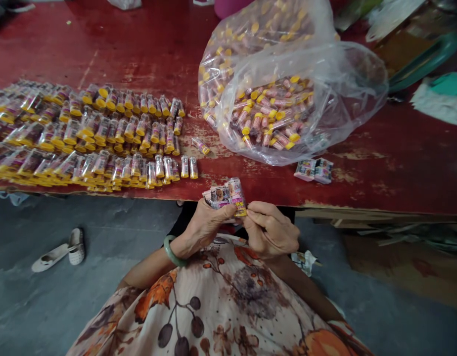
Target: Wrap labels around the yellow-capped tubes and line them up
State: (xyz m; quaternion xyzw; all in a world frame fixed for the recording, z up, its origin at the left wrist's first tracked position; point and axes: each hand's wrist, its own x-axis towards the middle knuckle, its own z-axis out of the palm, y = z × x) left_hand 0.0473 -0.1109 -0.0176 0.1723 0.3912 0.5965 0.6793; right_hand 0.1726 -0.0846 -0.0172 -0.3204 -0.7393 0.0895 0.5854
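Observation:
My left hand [204, 225], with a green bangle at the wrist, is closed around a small stack of printed label sleeves [219, 195], thumb on top. The front label sleeve [236, 195] stands out from the stack, showing pictures and a yellow lower band. At its lower right corner, the thumb and forefinger of my right hand [271, 227] are pinched together. Beyond my hands, a single small tube with a yellow cap [201, 146] lies on the table. Two stacks of similar label sleeves [313, 170] lie to the right, near the table's front edge.
Rows of small labelled tubes [83, 128] with yellow caps cover the left of the red table [158, 49]. A large clear plastic bag [347, 94] full of capped pink tubes [265, 113] lies open at centre right. White shoes [61, 249] are on the floor.

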